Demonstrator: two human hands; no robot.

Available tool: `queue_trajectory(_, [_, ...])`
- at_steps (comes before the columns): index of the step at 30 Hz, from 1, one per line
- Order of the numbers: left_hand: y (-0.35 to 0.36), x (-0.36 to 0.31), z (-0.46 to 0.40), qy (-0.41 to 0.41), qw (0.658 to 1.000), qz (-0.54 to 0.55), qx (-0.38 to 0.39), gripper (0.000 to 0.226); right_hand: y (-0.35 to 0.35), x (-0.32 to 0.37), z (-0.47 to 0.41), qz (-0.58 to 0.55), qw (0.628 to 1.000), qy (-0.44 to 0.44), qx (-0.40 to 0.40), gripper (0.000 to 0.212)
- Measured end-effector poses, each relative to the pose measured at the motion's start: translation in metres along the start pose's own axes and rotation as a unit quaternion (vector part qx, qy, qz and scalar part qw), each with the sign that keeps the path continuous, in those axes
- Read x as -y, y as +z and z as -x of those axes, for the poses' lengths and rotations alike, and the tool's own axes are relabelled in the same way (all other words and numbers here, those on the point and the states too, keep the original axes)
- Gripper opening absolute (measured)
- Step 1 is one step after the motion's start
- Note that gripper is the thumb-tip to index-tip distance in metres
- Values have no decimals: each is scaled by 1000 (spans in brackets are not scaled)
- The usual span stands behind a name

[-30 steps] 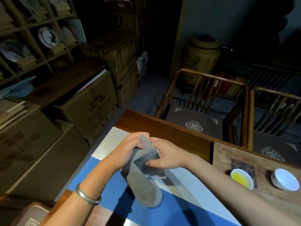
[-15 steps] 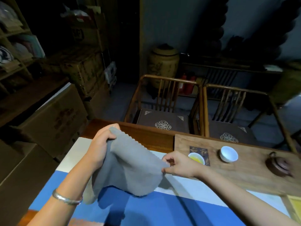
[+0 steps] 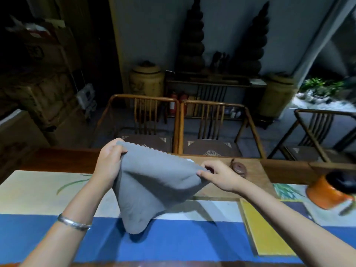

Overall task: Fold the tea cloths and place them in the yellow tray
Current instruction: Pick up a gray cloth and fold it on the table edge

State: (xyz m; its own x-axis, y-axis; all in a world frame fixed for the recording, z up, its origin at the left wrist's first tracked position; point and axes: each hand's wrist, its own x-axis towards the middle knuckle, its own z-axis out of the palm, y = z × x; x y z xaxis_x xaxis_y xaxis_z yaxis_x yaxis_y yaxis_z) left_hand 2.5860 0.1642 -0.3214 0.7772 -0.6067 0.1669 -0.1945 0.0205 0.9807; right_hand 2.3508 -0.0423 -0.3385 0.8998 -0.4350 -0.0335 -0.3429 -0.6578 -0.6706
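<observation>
While the blue-and-cream table mat (image 3: 173, 245) is spreading beneath both hands, the yellow tray (image 3: 264, 232) is lying below the right hand (image 3: 218, 175); the grey tea cloth (image 3: 152, 187) is hanging between them, each hand pinching a corner, left hand (image 3: 111, 160) gripping higher.

Tray (image 3: 264, 232) right of cloth (image 3: 154, 189) — (teapot (image 3: 238, 167) seemingly behind).

I see a dim room, daylight entering at the right; edges bow and smear, perhaps motion blur, far corners dark.
</observation>
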Motion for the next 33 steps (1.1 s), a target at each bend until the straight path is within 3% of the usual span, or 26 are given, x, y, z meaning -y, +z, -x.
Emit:
queue_trajectory(4, [52,-7,11,-3,1000,17,3,14,-47,-40,39,4,1000,20,-24,22])
queue_trajectory(9, [91,-8,10,0,997,-79,13,24,-79,-70,66,-28,995,30,-92,13])
queue_trajectory(16, [100,-18,1,11,994,-106,-10,26,-90,-70,62,-132,978,52,-156,17])
queue_trajectory(20, [89,-20,3,26,997,-73,20,21,-95,-68,55,-183,959,63,-208,13])
queue_trajectory(27, [67,6,25,-29,994,-50,91,21,-75,-76,76,-283,941,84,-167,11])
queue_trajectory(33, [44,58,70,-140,978,39,152,13,-28,-78,134,-220,967,122,-46,17])
